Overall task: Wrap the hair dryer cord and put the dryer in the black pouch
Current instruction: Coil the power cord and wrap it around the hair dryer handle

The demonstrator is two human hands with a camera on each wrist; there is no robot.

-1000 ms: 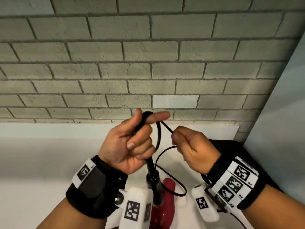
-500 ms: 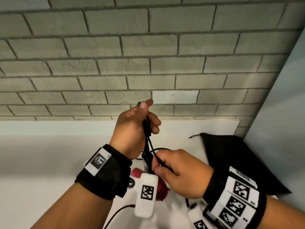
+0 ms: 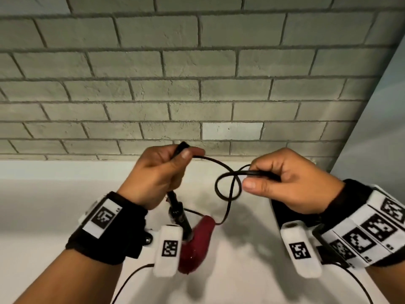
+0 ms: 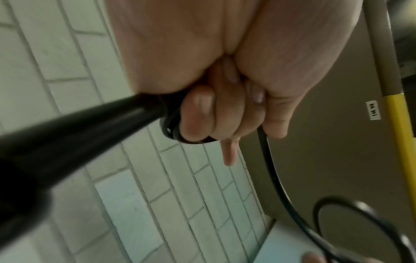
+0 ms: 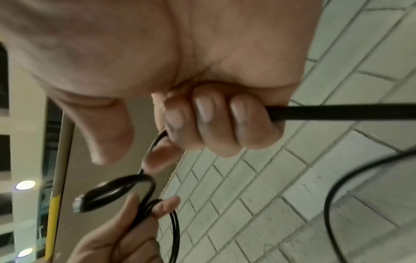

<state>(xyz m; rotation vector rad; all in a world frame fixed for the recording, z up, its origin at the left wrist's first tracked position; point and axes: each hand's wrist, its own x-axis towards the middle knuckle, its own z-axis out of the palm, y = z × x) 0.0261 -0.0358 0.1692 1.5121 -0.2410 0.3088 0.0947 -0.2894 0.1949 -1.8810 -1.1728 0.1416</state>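
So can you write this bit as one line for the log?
step: wrapping cord | left hand: holds coils | right hand: pinches loop | dryer: hanging | pouch: not yet

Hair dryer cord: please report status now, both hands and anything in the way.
Left hand grips coiled cord. Right hand pinches a fresh loop. Red dryer hangs below, not in pouch. Nothing blocking.

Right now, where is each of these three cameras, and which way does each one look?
Head: on the person's head, facing forward and down at both hands, left hand and right hand, holding the cord.
Left wrist: looks along the left palm at fingers gripping cord.
Right wrist: looks along right fingers.
All three share the cord loop and brick wall.
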